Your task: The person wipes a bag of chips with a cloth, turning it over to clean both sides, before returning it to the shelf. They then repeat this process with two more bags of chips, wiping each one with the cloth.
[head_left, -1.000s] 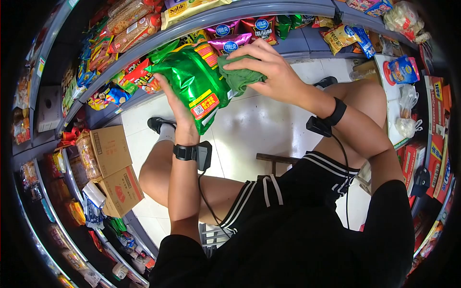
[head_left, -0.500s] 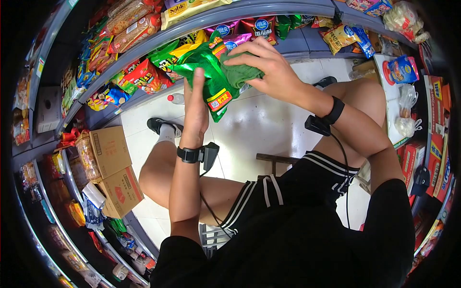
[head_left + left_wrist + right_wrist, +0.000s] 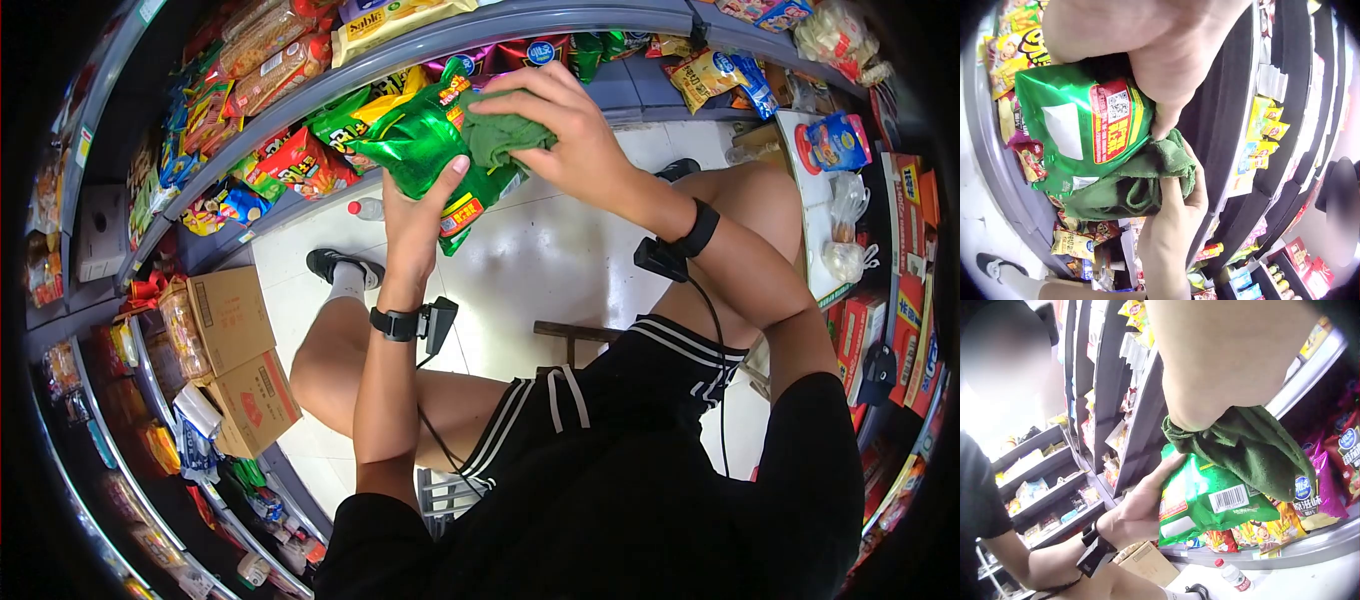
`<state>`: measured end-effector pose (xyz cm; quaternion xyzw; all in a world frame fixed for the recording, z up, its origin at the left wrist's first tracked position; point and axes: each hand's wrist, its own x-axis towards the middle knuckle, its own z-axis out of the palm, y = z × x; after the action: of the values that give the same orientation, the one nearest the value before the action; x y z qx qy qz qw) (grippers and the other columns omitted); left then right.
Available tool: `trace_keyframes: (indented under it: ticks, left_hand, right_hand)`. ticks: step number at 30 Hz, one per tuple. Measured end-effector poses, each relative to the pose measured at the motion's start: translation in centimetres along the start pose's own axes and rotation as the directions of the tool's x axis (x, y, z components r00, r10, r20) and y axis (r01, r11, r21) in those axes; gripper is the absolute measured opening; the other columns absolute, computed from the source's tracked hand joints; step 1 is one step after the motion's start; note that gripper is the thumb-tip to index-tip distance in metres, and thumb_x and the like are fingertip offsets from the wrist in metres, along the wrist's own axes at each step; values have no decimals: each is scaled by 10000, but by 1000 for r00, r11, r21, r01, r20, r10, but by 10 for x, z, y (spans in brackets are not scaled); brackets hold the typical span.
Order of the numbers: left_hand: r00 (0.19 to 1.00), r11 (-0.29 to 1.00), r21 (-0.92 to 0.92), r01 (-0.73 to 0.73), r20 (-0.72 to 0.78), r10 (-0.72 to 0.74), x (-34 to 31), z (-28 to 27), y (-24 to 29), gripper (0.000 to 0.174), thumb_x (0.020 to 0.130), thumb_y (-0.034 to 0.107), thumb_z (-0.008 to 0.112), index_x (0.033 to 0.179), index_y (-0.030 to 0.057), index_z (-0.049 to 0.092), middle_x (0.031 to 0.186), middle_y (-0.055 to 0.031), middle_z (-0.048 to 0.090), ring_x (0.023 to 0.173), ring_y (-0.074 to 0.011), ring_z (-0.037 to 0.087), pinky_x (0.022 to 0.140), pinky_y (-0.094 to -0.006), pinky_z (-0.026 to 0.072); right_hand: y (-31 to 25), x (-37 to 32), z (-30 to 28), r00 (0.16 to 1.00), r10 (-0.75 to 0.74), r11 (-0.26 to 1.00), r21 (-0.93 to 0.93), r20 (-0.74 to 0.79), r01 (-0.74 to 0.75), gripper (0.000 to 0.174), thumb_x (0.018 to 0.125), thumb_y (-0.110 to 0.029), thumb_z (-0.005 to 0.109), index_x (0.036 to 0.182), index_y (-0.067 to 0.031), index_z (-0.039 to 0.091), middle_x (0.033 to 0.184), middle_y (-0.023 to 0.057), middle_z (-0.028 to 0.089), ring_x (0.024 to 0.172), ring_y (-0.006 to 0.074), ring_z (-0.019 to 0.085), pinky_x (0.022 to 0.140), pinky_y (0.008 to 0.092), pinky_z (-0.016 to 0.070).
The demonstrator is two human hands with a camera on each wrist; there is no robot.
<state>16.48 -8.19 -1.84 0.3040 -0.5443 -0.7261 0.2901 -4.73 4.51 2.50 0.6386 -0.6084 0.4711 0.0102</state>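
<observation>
A shiny green snack bag [image 3: 415, 140] is held up before the lower shelf by the left hand [image 3: 420, 220], whose thumb lies across its near side. In the left wrist view the bag [image 3: 1085, 119] shows a white patch and a red label with a square code. The right hand [image 3: 580, 135] pinches a dark green cloth [image 3: 500, 135] against the bag's right side. From the right wrist, the cloth [image 3: 1247, 450] drapes over the upper edge of the bag [image 3: 1210, 494], above a barcode, and the left hand [image 3: 1138, 509] grips the bag's other side.
Snack bags [image 3: 310, 165] line the curved lower shelf behind the hands. A bottle with a red cap [image 3: 367, 209] stands on the floor. Cardboard boxes [image 3: 250, 400] are stacked at the left, a stool [image 3: 575, 330] is between the legs, and a white surface [image 3: 815, 190] is at the right.
The green bag has turned and tilted in the left hand, which moved slightly right and whose thumb now lies over it. The right hand and cloth have shifted only slightly on the bag.
</observation>
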Motion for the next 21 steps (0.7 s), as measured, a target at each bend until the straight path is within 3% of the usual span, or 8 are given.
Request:
trace_keyframes:
  ticks: [3, 6, 11, 17, 21]
  left_hand:
    - [1000, 1000, 14, 16, 27, -17, -2, 3, 3, 622, 1016, 154, 921, 1521, 28, 583, 1416, -102, 740, 1264, -182, 718, 1100, -365, 593]
    - [999, 999, 35, 27, 27, -28, -7, 8, 6, 632, 1004, 156, 931, 1516, 19, 586, 1402, -111, 752, 1249, -185, 728, 1097, -373, 597]
    - [997, 1000, -2, 25, 69, -25, -7, 9, 2, 639, 1017, 172, 915, 1536, 13, 578, 1421, -121, 747, 1258, -191, 732, 1079, -371, 612]
    - [996, 972, -220, 76, 52, -66, -8, 12, 12, 595, 1082, 157, 827, 1588, 17, 546, 1482, -124, 704, 1288, -209, 731, 1091, -391, 631]
    - [998, 975, -212, 64, 14, -62, -5, 7, 12, 649, 1116, 235, 779, 1656, 44, 472, 1538, -132, 660, 1333, -236, 719, 1110, -430, 628]
  right_hand:
    - [5, 3, -6, 999, 41, 998, -40, -17, -42, 605, 764, 54, 835, 1345, -111, 830, 1377, 71, 748, 1241, 329, 647, 1109, 437, 543]
    - [11, 9, -11, 996, 21, 998, -61, -87, -27, 564, 774, 21, 886, 1313, -136, 839, 1323, 47, 756, 1182, 327, 632, 1057, 437, 563]
    - [13, 10, -15, 993, 75, 997, -22, -94, -77, 558, 793, 8, 862, 1330, -140, 835, 1335, 49, 757, 1221, 320, 645, 1101, 439, 553]
    - [15, 4, -8, 998, 66, 997, 43, 19, -67, 541, 818, 2, 860, 1338, -146, 827, 1339, 44, 750, 1224, 322, 645, 1102, 442, 557]
    - [13, 0, -7, 996, 46, 997, 54, 77, -50, 545, 821, 9, 868, 1341, -146, 826, 1339, 34, 741, 1222, 319, 638, 1089, 439, 563]
